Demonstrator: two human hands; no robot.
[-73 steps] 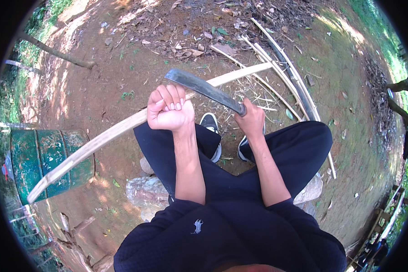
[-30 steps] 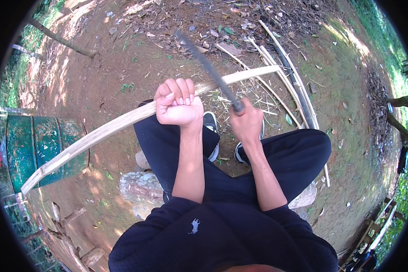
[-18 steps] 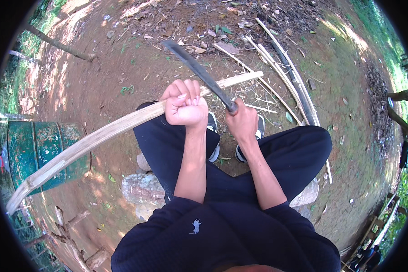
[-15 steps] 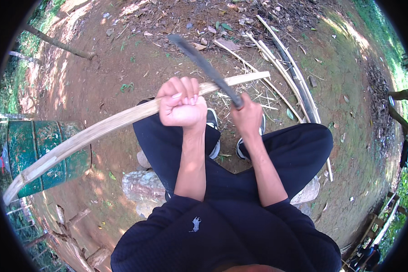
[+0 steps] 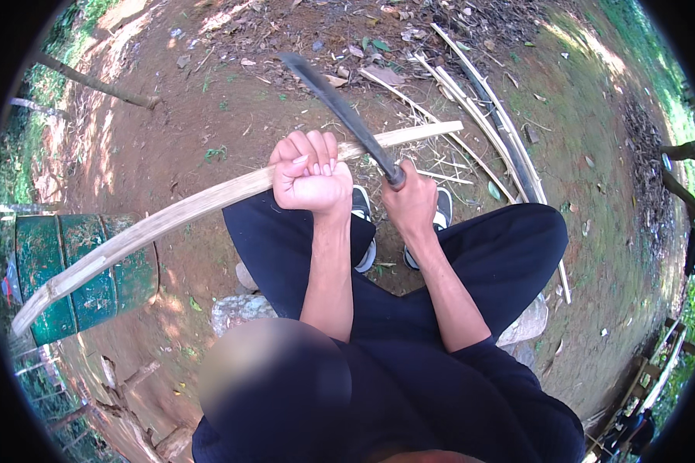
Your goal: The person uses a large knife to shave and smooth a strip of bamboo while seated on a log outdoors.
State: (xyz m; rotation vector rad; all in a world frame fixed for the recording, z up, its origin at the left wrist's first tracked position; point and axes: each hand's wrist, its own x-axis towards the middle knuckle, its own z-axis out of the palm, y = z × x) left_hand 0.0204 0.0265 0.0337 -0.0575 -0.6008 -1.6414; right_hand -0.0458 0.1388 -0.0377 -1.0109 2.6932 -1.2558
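A: Holding what, and where?

B: Grasping a pale wooden strip (image 5: 208,201) in the left hand (image 5: 310,171) — palm turned up, fingers curled tight over the wood. Running a long way out to the left of that fist, over the green drum (image 5: 127,292) as seen from above; reaching a shorter way out to the right.

A: And on the other side?

B: Clenched round the handle of a long dark blade (image 5: 343,113) with the right hand (image 5: 411,202). Slanting forward and left from there, crossing above the strip just right of the left knuckles. Hard to tell whether touching the wood or hanging just over it.

A: How to work it well, judging by that?

B: Lay the edge low along the grain. Dip too steeply, and risk digging in or splitting. Stroke toward the short end, away from the left fingers — and slide the left grip farther out for more room. Steady the long side against the thigh near the left wrist, perhaps.

A: Anything to mind nearby?

B: Watch the shavings (image 5: 449,166) ahead and right of the right hand, plus the loose strips (image 5: 477,118) farther beyond. Stop each stroke well short of the shoe (image 5: 444,205) just beside the right hand.
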